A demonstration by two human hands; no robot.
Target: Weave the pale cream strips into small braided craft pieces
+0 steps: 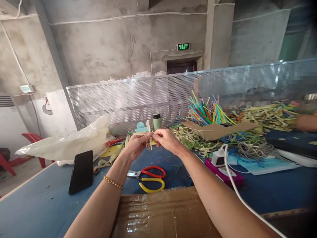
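Observation:
My left hand (135,144) and my right hand (166,140) meet above the blue table, fingertips almost touching. Between them is a small bundle of pale, flat fibre strips (148,126), one standing upright and others crossing it. My left fingers are closed on the bundle. The right thumb and forefinger pinch at its right side; the exact part they grip is too small to make out. Below the hands lie scissors (146,171) with one red and one yellow handle, blades pointing left. A cardboard box (165,215) sits under my forearms.
A black phone (81,172) and clear plastic bag (71,140) lie left. Behind my hands stands a green bottle (157,123). To the right are colourful strips (205,110), tangled fibres (193,140), a purple power strip (231,180) with a white cable, and another person's arm (305,122).

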